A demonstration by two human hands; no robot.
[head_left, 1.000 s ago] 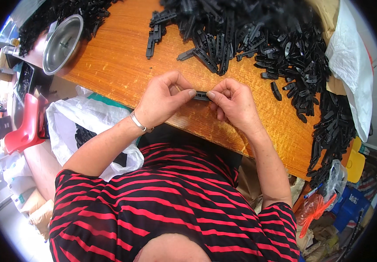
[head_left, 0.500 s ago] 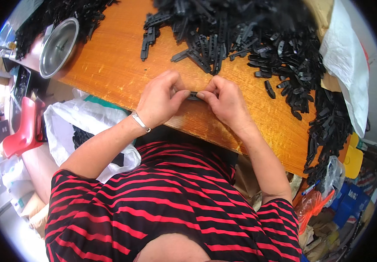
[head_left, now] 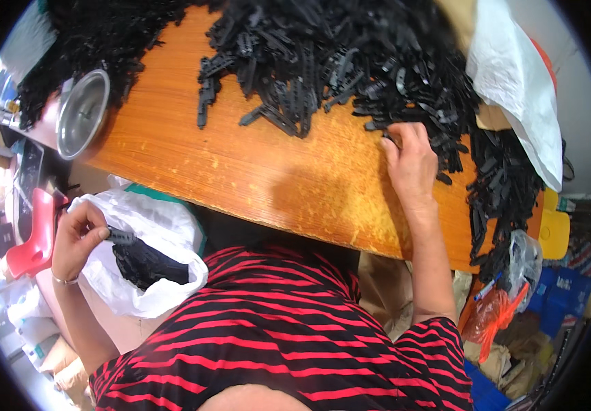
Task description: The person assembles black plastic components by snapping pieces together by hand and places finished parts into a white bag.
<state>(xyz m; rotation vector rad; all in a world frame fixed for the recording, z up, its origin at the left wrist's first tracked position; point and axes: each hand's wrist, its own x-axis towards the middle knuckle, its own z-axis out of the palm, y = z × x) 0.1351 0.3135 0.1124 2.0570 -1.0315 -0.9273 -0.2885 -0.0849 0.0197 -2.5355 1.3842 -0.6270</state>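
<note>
While the left hand (head_left: 76, 236) pinches a small black plastic part (head_left: 121, 237) over the open white bag (head_left: 151, 264) beside the table's near edge, the right hand (head_left: 410, 161) rests on the pile of black parts (head_left: 350, 61), fingers seemingly curled on one; bare orange tabletop (head_left: 240, 171) lies between them.

The counter (head_left: 254, 171) is glossy orange wood with worn patches; the parts (head_left: 350, 61) are matt black plastic; the bowl (head_left: 81, 113) is shiny metal.
</note>
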